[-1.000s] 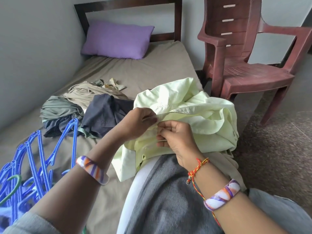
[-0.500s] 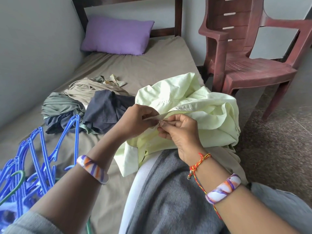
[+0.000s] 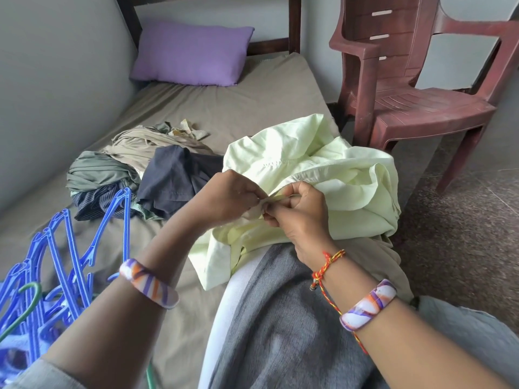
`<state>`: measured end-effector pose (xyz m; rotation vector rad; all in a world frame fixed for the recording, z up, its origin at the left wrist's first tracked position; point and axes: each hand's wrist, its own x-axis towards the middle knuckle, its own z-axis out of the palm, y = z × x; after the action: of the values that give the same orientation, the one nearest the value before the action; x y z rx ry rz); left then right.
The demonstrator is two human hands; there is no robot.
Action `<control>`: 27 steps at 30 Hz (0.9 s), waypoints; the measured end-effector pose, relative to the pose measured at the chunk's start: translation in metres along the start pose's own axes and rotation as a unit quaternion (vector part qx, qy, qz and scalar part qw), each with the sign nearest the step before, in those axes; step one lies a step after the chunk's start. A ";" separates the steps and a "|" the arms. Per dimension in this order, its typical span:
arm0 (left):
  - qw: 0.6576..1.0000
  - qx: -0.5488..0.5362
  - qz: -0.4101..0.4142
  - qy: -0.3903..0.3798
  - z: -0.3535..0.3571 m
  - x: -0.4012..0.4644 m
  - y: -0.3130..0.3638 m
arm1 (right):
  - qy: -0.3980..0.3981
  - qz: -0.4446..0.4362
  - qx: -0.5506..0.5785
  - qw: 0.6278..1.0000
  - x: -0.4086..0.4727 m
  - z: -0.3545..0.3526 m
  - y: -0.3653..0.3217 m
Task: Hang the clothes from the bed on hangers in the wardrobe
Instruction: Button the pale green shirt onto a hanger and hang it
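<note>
Clearly, in the head view, the only one given, little of the task can be counted as done. At the centre of the frame a pale yellow-green shirt (image 3: 317, 175) is bunched over the person's lap and the right edge of the bed (image 3: 252, 108). A small fold of its front edge is pinched between the curled fingers of the left hand (image 3: 227, 196) and those of the right hand (image 3: 300, 213), the two hands touching; a button may be being worked there, though the spot is too small and hidden by the fingertips for that to be told. No hanger is threaded through this shirt. At centre left, on the bed, more clothes are heaped: a dark navy garment (image 3: 174, 183), an olive-green one (image 3: 98, 172) over a striped piece, and a beige one (image 3: 146, 144) behind them. All of these are judged still to be hung. At lower left a tangle of blue hangers (image 3: 64, 262) is lying on the sheet, with a green hanger (image 3: 24, 307) among them, well apart from the shirt. The wardrobe is not in view, so nothing hung inside it can be confirmed. At upper left a purple pillow (image 3: 191, 51) is propped by the headboard, and at upper right a maroon plastic chair (image 3: 415, 88) is standing beside the bed.
</note>
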<state>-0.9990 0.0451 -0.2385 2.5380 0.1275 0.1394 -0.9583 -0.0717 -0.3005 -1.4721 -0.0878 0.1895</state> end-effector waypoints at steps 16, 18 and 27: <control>1.000 -0.020 -0.015 0.015 0.014 -0.005 -0.009 | -0.060 -0.045 -0.015 0.997 -0.004 -0.010 0.013; 0.998 -0.037 -0.039 -0.020 0.011 -0.002 -0.009 | -0.077 -0.065 -0.013 0.995 -0.005 -0.012 0.016; 0.931 -0.308 -0.175 -0.093 0.019 0.001 -0.015 | -0.059 -0.193 -0.104 0.974 -0.008 -0.020 0.023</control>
<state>-0.9964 0.0471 -0.2626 1.8524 0.3916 -0.1775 -0.9645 -0.0910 -0.3246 -1.6196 -0.4981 -0.0511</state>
